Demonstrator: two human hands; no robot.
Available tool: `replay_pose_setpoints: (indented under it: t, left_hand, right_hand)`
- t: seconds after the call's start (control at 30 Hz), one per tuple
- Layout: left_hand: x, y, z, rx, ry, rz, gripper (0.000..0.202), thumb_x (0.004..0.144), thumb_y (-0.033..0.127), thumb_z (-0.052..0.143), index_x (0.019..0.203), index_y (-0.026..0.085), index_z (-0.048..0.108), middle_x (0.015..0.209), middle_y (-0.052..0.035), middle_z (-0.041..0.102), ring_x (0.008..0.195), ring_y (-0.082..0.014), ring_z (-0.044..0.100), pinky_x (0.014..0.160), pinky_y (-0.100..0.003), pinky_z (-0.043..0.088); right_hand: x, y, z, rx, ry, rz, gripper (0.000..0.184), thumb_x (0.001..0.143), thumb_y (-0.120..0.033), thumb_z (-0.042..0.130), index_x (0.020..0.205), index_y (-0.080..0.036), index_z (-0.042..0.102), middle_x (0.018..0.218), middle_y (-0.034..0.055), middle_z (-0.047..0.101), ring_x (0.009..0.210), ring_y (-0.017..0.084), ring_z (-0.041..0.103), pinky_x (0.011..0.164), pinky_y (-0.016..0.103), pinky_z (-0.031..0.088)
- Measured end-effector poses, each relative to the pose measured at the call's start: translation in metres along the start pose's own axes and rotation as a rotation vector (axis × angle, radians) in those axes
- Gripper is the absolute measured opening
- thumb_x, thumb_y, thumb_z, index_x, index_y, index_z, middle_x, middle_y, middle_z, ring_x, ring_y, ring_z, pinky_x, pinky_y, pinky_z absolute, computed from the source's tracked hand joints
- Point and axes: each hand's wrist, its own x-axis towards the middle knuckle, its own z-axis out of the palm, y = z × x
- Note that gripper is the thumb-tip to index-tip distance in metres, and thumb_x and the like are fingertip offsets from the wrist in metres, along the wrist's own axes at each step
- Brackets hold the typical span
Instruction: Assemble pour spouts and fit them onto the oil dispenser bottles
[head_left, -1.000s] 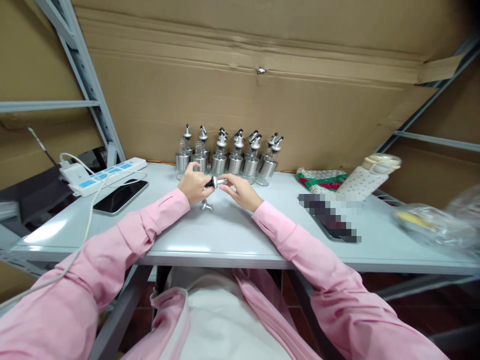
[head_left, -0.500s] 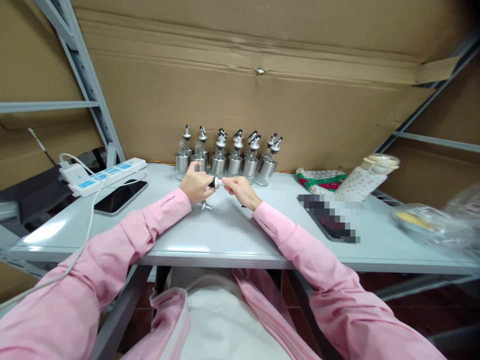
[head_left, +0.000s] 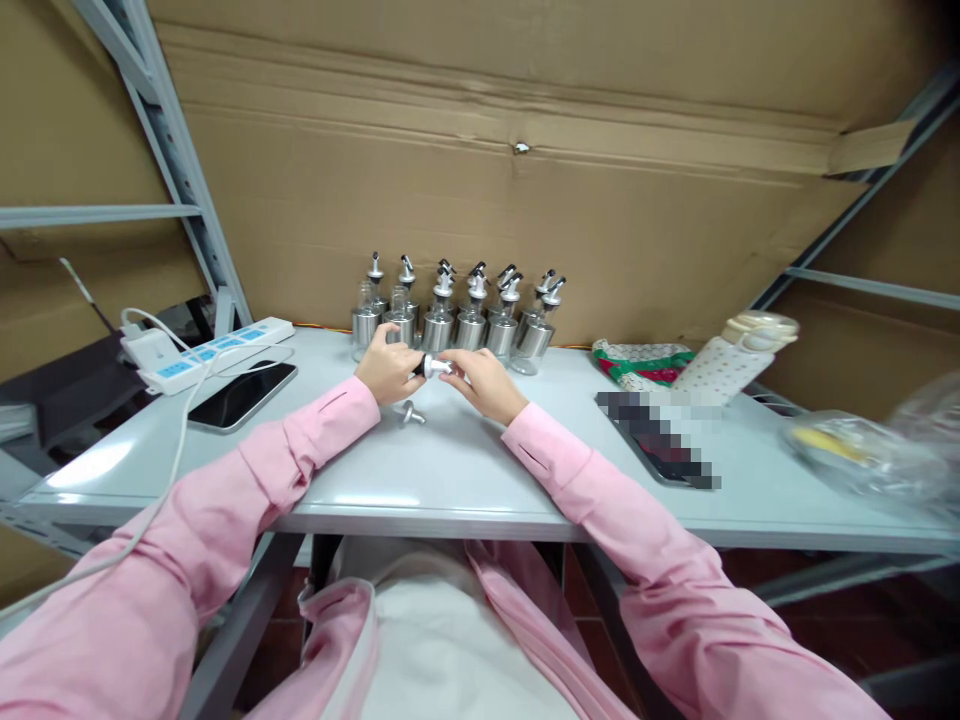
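My left hand (head_left: 388, 368) is closed around the black stopper end of a pour spout (head_left: 433, 367), held just above the table. The silver tip of this spout points right, into the fingers of my right hand (head_left: 486, 382), which pinch around it. A second silver pour spout (head_left: 410, 413) lies on the table below my left hand. Behind my hands stand several glass bottles with steel sleeves; one open-necked bottle (head_left: 366, 325) is at the left end, and another is beside it. The others carry spouts, such as the bottle (head_left: 471, 325) in the middle.
On the left, a power strip (head_left: 217, 355) with a white cable lies by a phone (head_left: 244, 395). To the right are a partly pixelated phone (head_left: 660, 445), a patterned cloth (head_left: 637, 360), a tilted white drinking bottle (head_left: 727, 360) and a clear plastic bag (head_left: 862, 455). Cardboard (head_left: 480, 210) walls the back.
My right fingers have loosened and shifted a little at the spout's tip, so more of its silver part shows. My left hand has moved slightly left, uncovering more of the lying spout.
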Motion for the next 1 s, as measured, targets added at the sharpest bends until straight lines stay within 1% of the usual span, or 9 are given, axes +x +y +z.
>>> replay_pose_setpoints:
  t: [0.07, 0.2, 0.33, 0.4, 0.5, 0.6, 0.7, 0.83, 1.0]
  left_hand:
    - [0.000, 0.002, 0.000, 0.002, 0.001, -0.002, 0.021, 0.076, 0.027, 0.043, 0.064, 0.017, 0.058, 0.056, -0.0024, 0.063, 0.055, -0.0161, 0.056, 0.087, -0.043, 0.033]
    - [0.001, 0.004, 0.001, 0.003, -0.033, 0.011, 0.020, 0.075, 0.026, 0.044, 0.063, 0.017, 0.057, 0.055, -0.0026, 0.062, 0.054, -0.0155, 0.056, 0.087, -0.042, 0.034]
    - [0.001, 0.004, -0.001, 0.000, -0.046, 0.038, 0.021, 0.075, 0.027, 0.044, 0.062, 0.016, 0.056, 0.054, -0.0023, 0.061, 0.054, -0.0152, 0.055, 0.089, -0.044, 0.032]
    - [0.002, 0.003, -0.003, 0.003, -0.040, 0.049, 0.023, 0.076, 0.028, 0.044, 0.062, 0.016, 0.056, 0.054, -0.0023, 0.061, 0.054, -0.0153, 0.055, 0.089, -0.044, 0.031]
    - [0.003, 0.004, -0.004, 0.016, -0.026, 0.067, 0.022, 0.076, 0.028, 0.044, 0.062, 0.016, 0.056, 0.054, -0.0023, 0.061, 0.054, -0.0152, 0.055, 0.089, -0.045, 0.031]
    - [0.003, 0.005, -0.005, 0.029, -0.016, 0.098, 0.022, 0.077, 0.027, 0.043, 0.062, 0.016, 0.055, 0.055, -0.0018, 0.060, 0.055, -0.0150, 0.054, 0.089, -0.045, 0.031]
    - [0.004, 0.006, -0.005, 0.035, 0.006, 0.127, 0.021, 0.078, 0.026, 0.042, 0.063, 0.016, 0.054, 0.054, -0.0009, 0.059, 0.054, -0.0146, 0.053, 0.089, -0.046, 0.032]
    - [0.004, 0.006, -0.004, 0.031, 0.027, 0.122, 0.018, 0.078, 0.022, 0.040, 0.067, 0.016, 0.053, 0.055, -0.0007, 0.060, 0.053, -0.0148, 0.054, 0.088, -0.045, 0.032]
    - [0.002, 0.007, -0.002, -0.063, 0.050, 0.025, 0.020, 0.078, 0.017, 0.038, 0.088, 0.015, 0.054, 0.074, -0.0037, 0.066, 0.064, -0.0171, 0.060, 0.088, -0.043, 0.033]
  right_hand:
    - [0.000, 0.001, -0.004, -0.097, 0.044, -0.062, 0.031, 0.089, -0.041, 0.040, 0.103, -0.017, 0.053, 0.085, 0.0068, 0.062, 0.077, 0.016, 0.054, 0.075, 0.030, 0.030]
    - [0.000, -0.003, -0.011, -0.258, 0.058, -0.158, 0.031, 0.090, -0.039, 0.036, 0.088, -0.017, 0.057, 0.081, 0.0081, 0.062, 0.077, 0.018, 0.050, 0.078, 0.035, 0.026]
    - [0.000, -0.010, -0.011, -0.214, 0.055, -0.089, 0.035, 0.087, -0.042, 0.039, 0.070, -0.016, 0.056, 0.066, 0.0048, 0.058, 0.070, 0.017, 0.045, 0.081, 0.038, 0.023]
    - [0.001, -0.012, -0.009, -0.042, 0.037, 0.045, 0.039, 0.085, -0.043, 0.041, 0.059, -0.016, 0.052, 0.057, 0.0018, 0.052, 0.062, 0.014, 0.042, 0.078, 0.036, 0.025]
    - [0.004, -0.014, -0.007, 0.465, -0.054, 0.340, 0.041, 0.082, -0.042, 0.043, 0.051, -0.016, 0.045, 0.047, -0.0020, 0.041, 0.051, 0.010, 0.037, 0.065, 0.030, 0.029]
    - [0.009, -0.013, -0.007, 1.053, -0.246, 0.644, 0.037, 0.084, -0.033, 0.039, 0.051, -0.017, 0.039, 0.044, -0.0044, 0.034, 0.042, 0.008, 0.028, 0.053, 0.026, 0.027]
    - [0.010, -0.010, -0.011, 1.412, -0.459, 0.852, 0.038, 0.088, -0.024, 0.026, 0.051, -0.018, 0.033, 0.040, -0.0062, 0.027, 0.038, 0.007, 0.020, 0.050, 0.024, 0.028]
    - [0.009, -0.007, -0.013, 1.578, -0.555, 0.885, 0.043, 0.091, -0.029, 0.020, 0.050, -0.020, 0.027, 0.036, -0.0069, 0.018, 0.038, 0.008, 0.024, 0.057, 0.024, 0.036]
    - [0.008, -0.009, -0.011, 1.622, -0.454, 0.845, 0.043, 0.092, -0.033, 0.026, 0.051, -0.019, 0.032, 0.037, -0.0072, 0.023, 0.038, 0.008, 0.029, 0.060, 0.024, 0.038]
